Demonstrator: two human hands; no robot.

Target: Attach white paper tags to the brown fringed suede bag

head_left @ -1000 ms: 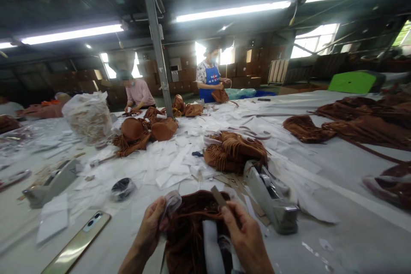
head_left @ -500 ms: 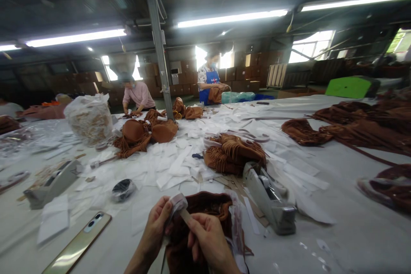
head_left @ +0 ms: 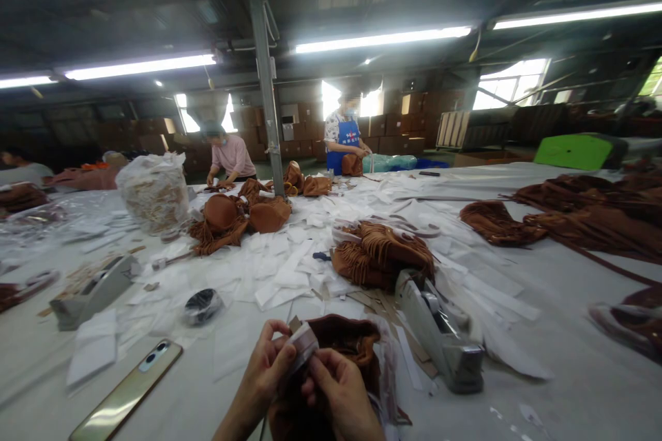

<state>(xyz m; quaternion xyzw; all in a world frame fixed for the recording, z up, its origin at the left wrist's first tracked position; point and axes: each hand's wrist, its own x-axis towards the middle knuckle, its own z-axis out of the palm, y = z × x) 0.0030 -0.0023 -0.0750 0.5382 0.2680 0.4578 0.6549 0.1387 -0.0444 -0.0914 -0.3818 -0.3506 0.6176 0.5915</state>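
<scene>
My left hand (head_left: 269,365) is closed on a strap wrapped in thin white material (head_left: 304,343). A small grey-brown flat end stands up from the top of the wrapping, beside my left fingertips. My right hand (head_left: 338,382) pinches the lower right edge of the same wrapped strap, thumb and fingers together. Below and behind both hands lies a brown suede bag (head_left: 356,331) with its mouth open towards me. Clear plastic and white wrapping run along its right side. My hands hide much of the bag's front.
To the right stands a grey tape dispenser (head_left: 439,331); another dispenser (head_left: 96,289) is at left. A gold phone (head_left: 129,389) and a black roll (head_left: 203,304) lie left. Fringed brown bags (head_left: 383,255) and white paper scraps (head_left: 279,275) cover the middle. Two co-workers stand across the table.
My right fingers have moved up against the wrapped strap; the pale strip they held out is now mostly out of sight. A grey-brown end shows at the top. The view has shifted slightly.
</scene>
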